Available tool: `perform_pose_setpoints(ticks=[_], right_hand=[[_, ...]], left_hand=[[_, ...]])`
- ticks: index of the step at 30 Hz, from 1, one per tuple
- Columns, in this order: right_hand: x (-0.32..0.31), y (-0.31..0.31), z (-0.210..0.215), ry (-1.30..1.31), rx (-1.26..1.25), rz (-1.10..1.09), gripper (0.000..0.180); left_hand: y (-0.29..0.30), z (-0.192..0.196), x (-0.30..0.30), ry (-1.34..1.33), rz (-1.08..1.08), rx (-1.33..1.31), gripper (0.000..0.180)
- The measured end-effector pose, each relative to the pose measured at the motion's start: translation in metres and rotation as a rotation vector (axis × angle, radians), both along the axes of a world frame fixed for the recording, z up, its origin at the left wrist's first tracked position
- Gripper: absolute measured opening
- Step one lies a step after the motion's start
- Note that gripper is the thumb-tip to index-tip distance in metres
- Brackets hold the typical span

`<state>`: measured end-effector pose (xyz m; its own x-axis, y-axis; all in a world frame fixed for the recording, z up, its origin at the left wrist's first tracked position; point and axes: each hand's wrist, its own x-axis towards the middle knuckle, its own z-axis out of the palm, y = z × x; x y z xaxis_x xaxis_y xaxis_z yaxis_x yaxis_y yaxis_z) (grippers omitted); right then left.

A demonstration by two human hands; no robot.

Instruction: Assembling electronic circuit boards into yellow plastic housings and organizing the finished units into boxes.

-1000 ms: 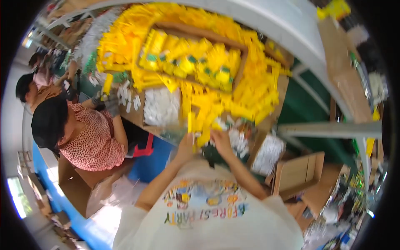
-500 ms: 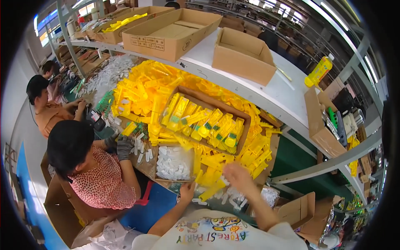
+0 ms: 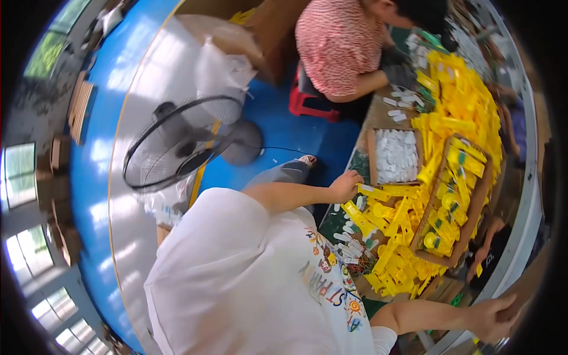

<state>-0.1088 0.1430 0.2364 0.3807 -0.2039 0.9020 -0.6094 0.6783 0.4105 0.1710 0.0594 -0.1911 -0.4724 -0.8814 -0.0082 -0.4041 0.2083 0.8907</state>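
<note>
My left hand (image 3: pixel 345 184) is at the near edge of the workbench with its fingers curled. They close on the end of a flat yellow plastic piece (image 3: pixel 375 192). Beside it lie loose yellow plastic pieces (image 3: pixel 397 214) and small white plastic parts (image 3: pixel 350 245). My right hand (image 3: pixel 491 319) is stretched out at the lower right, past the bench, with thumb and fingers apart. Its fingertips reach a brown cardboard surface (image 3: pixel 528 286); whether they touch it is unclear. Nothing shows in that hand.
A cardboard box of white parts (image 3: pixel 372 157) stands beyond my left hand. Another cardboard box (image 3: pixel 452 257) holds yellow pieces with green parts. A co-worker in a patterned top (image 3: pixel 337 47) sits near a red stool (image 3: pixel 313 110). A standing fan (image 3: pixel 186 145) is behind me.
The view has swung far to the left, bringing the fan and floor into sight. My right hand has gone from the yellow pieces out to the right. My left hand stays at the bench edge.
</note>
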Motion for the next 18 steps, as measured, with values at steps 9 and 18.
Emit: perform_pose_setpoints(ticks=[9, 18], right_hand=[[0.189, -0.08, -0.097, -0.127, 0.392, 1.04, 0.023], [0.268, -0.138, -0.126, -0.521, 0.612, 1.72, 0.031]], left_hand=[[0.02, 0.078, 0.125, 0.064, 0.128, 0.149, 0.019], [0.16, 0.064, 0.292, -0.164, 0.688, 0.399, 0.021]])
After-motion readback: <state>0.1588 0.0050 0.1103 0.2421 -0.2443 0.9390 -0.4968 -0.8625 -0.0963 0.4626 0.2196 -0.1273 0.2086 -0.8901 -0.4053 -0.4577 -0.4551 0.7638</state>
